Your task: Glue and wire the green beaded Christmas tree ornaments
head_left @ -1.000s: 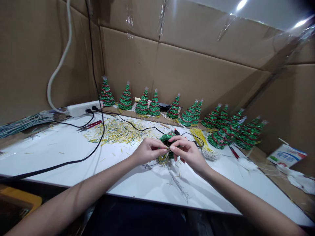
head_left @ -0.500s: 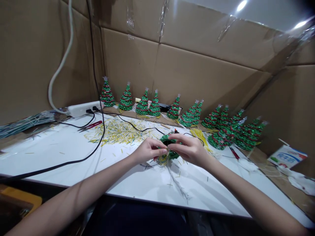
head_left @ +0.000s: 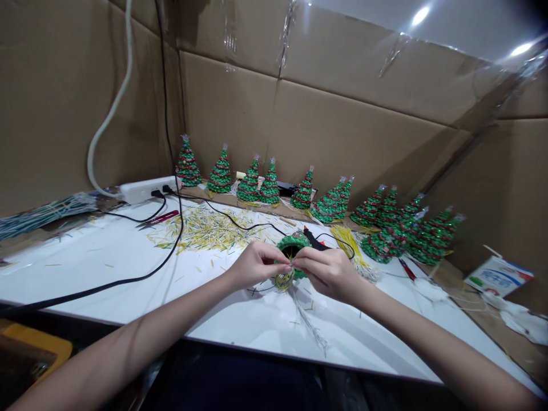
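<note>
A small green Christmas tree (head_left: 296,240) lies on its side, its hollow dark base facing me. Yellow and dark wires (head_left: 283,281) come out of that opening in a coil, and pale wire ends (head_left: 311,328) trail toward me over the white tabletop. In front of the opening my left hand (head_left: 256,266) pinches thin wires between thumb and fingers. My right hand (head_left: 329,270) pinches the same spot from the other side, fingertips meeting the left ones. Exactly which strands each holds is too small to make out.
Several finished trees (head_left: 220,171) stand along the cardboard wall. Wire clippings (head_left: 209,228) cover the left middle of the table (head_left: 107,257). A black glue gun (head_left: 314,240) lies behind my right hand. A power strip (head_left: 148,190), red-handled pliers (head_left: 165,217), yellow wires (head_left: 345,240) and a carton (head_left: 499,274) are around.
My right hand has come down and its raised fingers have closed into a pinch beside my left fingertips. The tree's opening and the glue gun show more now.
</note>
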Motion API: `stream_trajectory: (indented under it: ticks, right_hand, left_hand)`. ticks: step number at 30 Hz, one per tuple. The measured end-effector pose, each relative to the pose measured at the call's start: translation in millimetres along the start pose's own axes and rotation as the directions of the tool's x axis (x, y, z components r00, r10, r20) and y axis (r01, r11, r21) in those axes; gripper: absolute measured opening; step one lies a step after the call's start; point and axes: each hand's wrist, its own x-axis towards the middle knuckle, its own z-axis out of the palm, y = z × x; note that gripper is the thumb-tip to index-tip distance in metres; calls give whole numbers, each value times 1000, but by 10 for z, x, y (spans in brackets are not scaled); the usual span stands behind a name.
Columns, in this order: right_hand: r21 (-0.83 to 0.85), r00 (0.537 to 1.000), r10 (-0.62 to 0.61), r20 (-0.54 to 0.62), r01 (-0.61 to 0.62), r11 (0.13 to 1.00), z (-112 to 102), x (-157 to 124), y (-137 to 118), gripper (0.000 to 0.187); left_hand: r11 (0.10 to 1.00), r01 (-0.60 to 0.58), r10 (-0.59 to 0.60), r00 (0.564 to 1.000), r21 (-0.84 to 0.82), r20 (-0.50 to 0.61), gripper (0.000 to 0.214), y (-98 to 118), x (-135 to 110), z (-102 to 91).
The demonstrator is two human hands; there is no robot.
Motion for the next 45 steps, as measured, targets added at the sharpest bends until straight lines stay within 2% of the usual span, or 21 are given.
stream_trajectory:
  ticks: [3,5,9,14,20,23,27,30,32,34,36,38,42,45]
  right_hand:
    - [156,988,150,38,-154,976,21,-6,-44,16]
    - [248,972,224,66,-233,940,29,-18,-46,13]
    - [338,961,260,90,-275,900,9,-45,5,8]
    - [393,946,314,77,-318,863,-43,-55,83,24]
    - [466,976,214,49,-212,859,-22,-19,124,7]
    - [482,981,185,51,-186,856,-6,-13,113,8]
    - [501,962,266,65,-262,825,9,3,33,8]
    - [565,918,387,91,-367,739,35,8,-31,13]
    - [641,877,456,151,-438,631,65,-8,-48,16]
    - [708,836,500,224,-492,506,95,-34,-44,19]
    - [729,816,517,259,-516,449,108,-52,-29,21]
    - [703,824,512,242,-513,493,96,-45,-13,20]
    - [609,879,458,137,-439,661,32,28,4,12]
    - [567,902,422,87,-393,724,14,75,11,11]
  left_hand:
    - [969,-188,192,981,157,-11,14,1,-26,3]
    - [957,-226,229,973,180,4,14,-3,-33,3]
    - [983,-133,133,991,126,6,15,23,-12,-11]
    - [1000,10,-10,1000,-9,9,21,57,16,-22]
    - [992,99,-93,993,-81,68,26,27,10,-10]
    - [995,89,-87,995,-44,55,25,30,11,-8]
    - [993,-64,63,998,103,9,19,41,7,-2]
    - [959,-184,191,982,214,-12,16,20,-14,12]
    - [930,-244,254,967,275,-2,16,-5,-29,21]
    - [911,-273,281,959,309,19,16,-22,-37,25]
    - [916,-257,263,965,307,23,15,-19,-35,23]
    - [940,-205,212,977,274,2,15,3,-24,16]
    - [977,-88,98,994,196,-42,17,59,1,4]
    - [984,-53,63,997,168,-53,20,75,11,1]
